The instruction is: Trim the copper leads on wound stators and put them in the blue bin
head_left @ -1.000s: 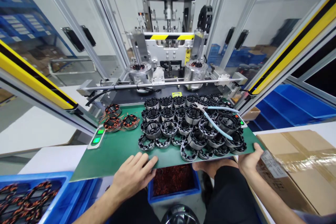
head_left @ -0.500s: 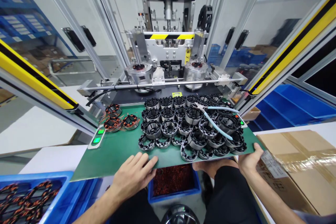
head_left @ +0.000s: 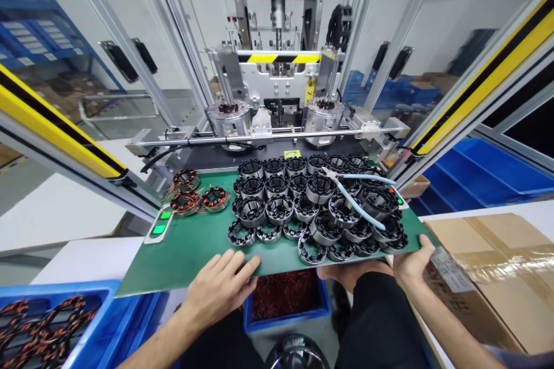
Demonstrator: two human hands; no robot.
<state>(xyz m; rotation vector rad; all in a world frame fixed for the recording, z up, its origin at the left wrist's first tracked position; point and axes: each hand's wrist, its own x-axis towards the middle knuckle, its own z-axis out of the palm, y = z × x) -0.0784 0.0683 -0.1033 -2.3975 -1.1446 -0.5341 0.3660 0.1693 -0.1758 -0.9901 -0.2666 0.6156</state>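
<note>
My left hand (head_left: 223, 279) lies palm down on the front edge of the green work surface (head_left: 190, 256), fingers stretched out and holding nothing. At the right front corner, my right hand (head_left: 411, 262) touches the edge with its thumb up; its other fingers are hidden. Between and beyond my hands stand rows of bare stator cores (head_left: 279, 210) with black insulation, partly stacked. Wire cutters (head_left: 355, 204) with pale blue handles lie spread on top of them. To the left sit 3 stators wound with copper wire (head_left: 215, 199), loose wire ends sticking out.
Behind the surface is a winding machine (head_left: 277, 83) with two metal fixtures, each with a stator (head_left: 229, 108) on top. A blue bin (head_left: 108, 300) of wound stators is at lower left, a cardboard box (head_left: 497, 253) at right. Beneath the front edge sits a bin of reddish scraps (head_left: 285, 297).
The view has shifted very slightly. Both hands, the cores and the wire cutters stay where they were.
</note>
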